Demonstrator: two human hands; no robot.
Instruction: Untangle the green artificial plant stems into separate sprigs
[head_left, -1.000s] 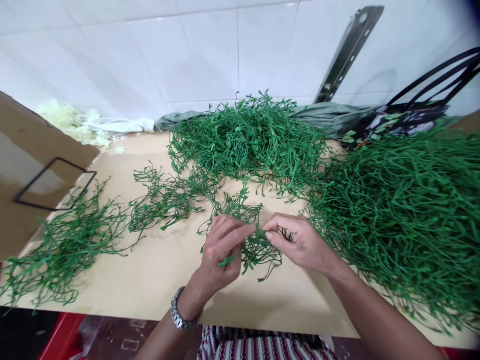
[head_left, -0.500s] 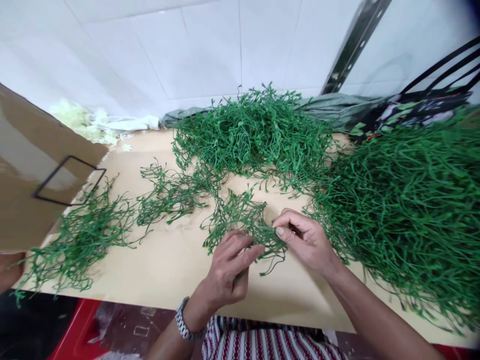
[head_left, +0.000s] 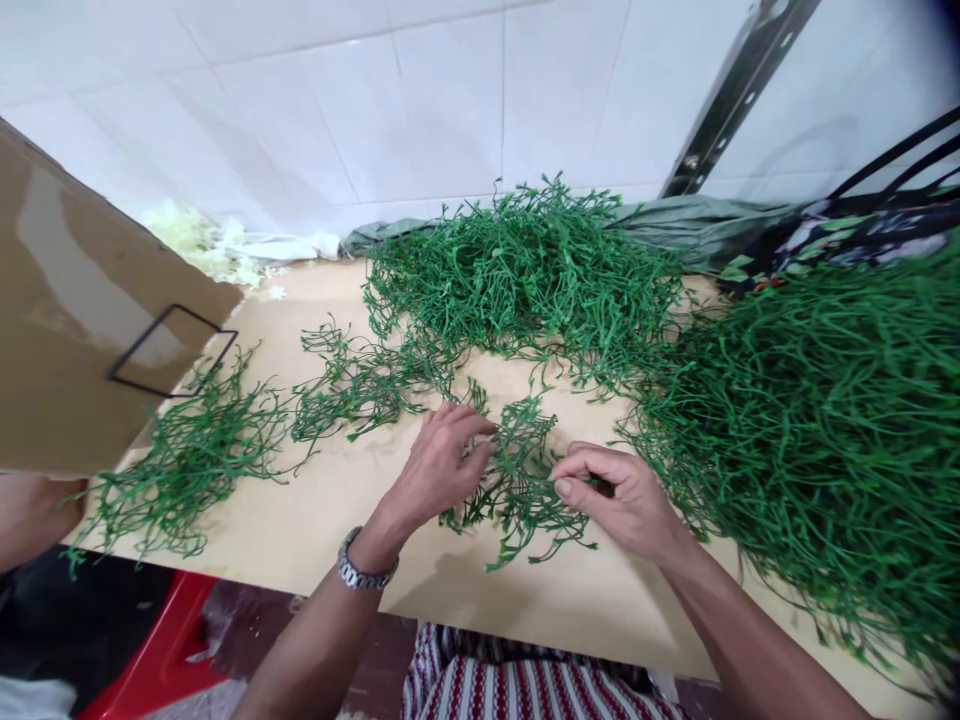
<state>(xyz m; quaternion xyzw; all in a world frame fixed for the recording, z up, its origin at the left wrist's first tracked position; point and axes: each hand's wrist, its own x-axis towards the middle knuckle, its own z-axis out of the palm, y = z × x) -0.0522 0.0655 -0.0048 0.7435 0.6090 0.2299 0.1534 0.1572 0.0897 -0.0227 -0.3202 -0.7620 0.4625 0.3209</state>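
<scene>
My right hand (head_left: pixel 619 495) pinches the end of a bunch of green artificial plant stems (head_left: pixel 525 470) between thumb and forefinger. The stems fan out leftward over the tabletop. My left hand (head_left: pixel 442 465), with a metal-band watch on the wrist, is at the left side of this bunch. Its fingers are curled, with the thumb close to the forefinger around some of the stems; the exact grip is partly hidden. Behind my hands lies a big heap of similar green stems (head_left: pixel 525 270), and to the right of my right hand is a larger pile (head_left: pixel 817 450).
Smaller clumps of stems lie on the tan tabletop (head_left: pixel 322 520) at left, one (head_left: pixel 202 460) beside a cardboard box (head_left: pixel 82 320) with a black wire frame (head_left: pixel 172 350). Another person's arm (head_left: pixel 34 520) shows at far left. Pale flowers (head_left: pixel 202 245) sit near the tiled wall.
My left hand has moved left and away from me, and the bunch's stems are more spread out. My right hand keeps its pinch. The view has shifted slightly.
</scene>
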